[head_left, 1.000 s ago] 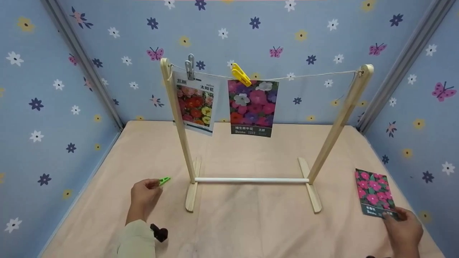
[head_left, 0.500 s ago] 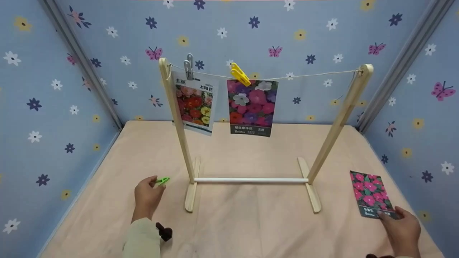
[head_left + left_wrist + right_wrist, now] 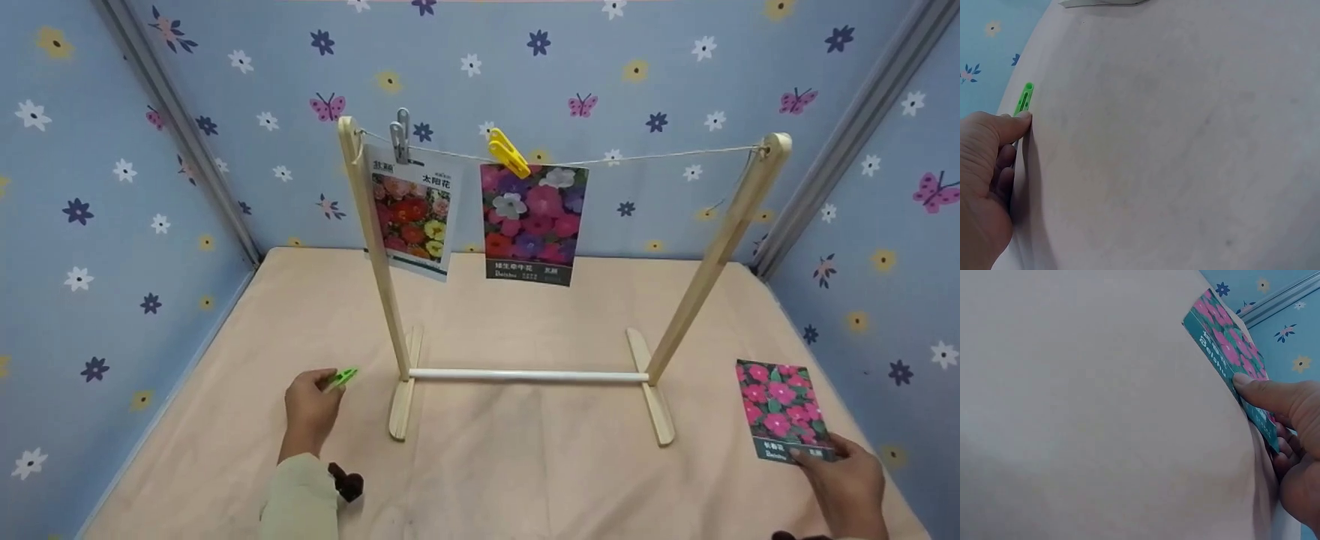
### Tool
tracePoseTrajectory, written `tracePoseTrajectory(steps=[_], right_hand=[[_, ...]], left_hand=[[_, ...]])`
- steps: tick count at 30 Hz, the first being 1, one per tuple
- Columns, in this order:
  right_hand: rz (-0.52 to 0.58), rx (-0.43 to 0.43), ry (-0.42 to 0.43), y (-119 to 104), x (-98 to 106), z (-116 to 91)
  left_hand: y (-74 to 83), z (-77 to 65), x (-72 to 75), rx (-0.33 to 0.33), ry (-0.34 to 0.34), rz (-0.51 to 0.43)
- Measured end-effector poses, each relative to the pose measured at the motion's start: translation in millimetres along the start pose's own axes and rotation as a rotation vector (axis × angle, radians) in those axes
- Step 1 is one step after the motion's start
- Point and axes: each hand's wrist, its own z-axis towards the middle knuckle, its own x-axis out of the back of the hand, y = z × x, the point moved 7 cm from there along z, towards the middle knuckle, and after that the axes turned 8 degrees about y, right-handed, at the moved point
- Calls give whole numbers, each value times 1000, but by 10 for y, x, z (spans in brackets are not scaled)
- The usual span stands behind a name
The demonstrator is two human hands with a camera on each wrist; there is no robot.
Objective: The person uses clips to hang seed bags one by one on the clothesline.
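My left hand [image 3: 311, 405] pinches a green clothespin [image 3: 343, 377] between thumb and fingers, left of the wooden rack's near-left foot. In the left wrist view the clothespin [image 3: 1025, 98] points away from the fingertips. At the far right my right hand [image 3: 847, 476] grips the lower right corner of a flower picture card [image 3: 780, 401] with pink blooms, thumb on its front and fingers behind. The right wrist view shows that card [image 3: 1230, 340] tilted, its dark green text band under the thumb.
A wooden rack [image 3: 709, 277] with a string [image 3: 660, 158] stands mid-table. A grey clothespin [image 3: 400, 139] holds a white-bordered flower card [image 3: 412, 217] on the string, and a yellow clothespin [image 3: 510, 153] holds another flower card [image 3: 532, 225]. Patterned walls enclose the table [image 3: 487, 465].
My left hand has shifted slightly right, still pinching the clothespin. The card in my right hand has turned a little and faces up more. The head view has moved slightly.
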Motion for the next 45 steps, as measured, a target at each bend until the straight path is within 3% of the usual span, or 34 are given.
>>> tracePoseTrajectory(steps=[4,10,17,24,31,36,40,45], right_hand=[[-106,95,38,-13,57,-17],[-54,113,59,18,97,-26],[-133,228,166,38,173,-35],[89,186,143,113,182,-9],[422,37,82,164,185,-16],[485,-28,45,149,165,-29],[515,-40,16,136,150,-50],[690,0,-71,110,109,-77]], left_hand=[[13,-10,14,7,-1,1],[9,-19,26,-22,0,25],[-16,-16,32,-15,5,-35],[-45,-32,45,33,-5,-47],[-2,-50,78,30,-22,-62],[-13,-64,105,43,-45,-67],[9,-72,130,5,-49,-41],[48,-78,147,-57,-50,-9]])
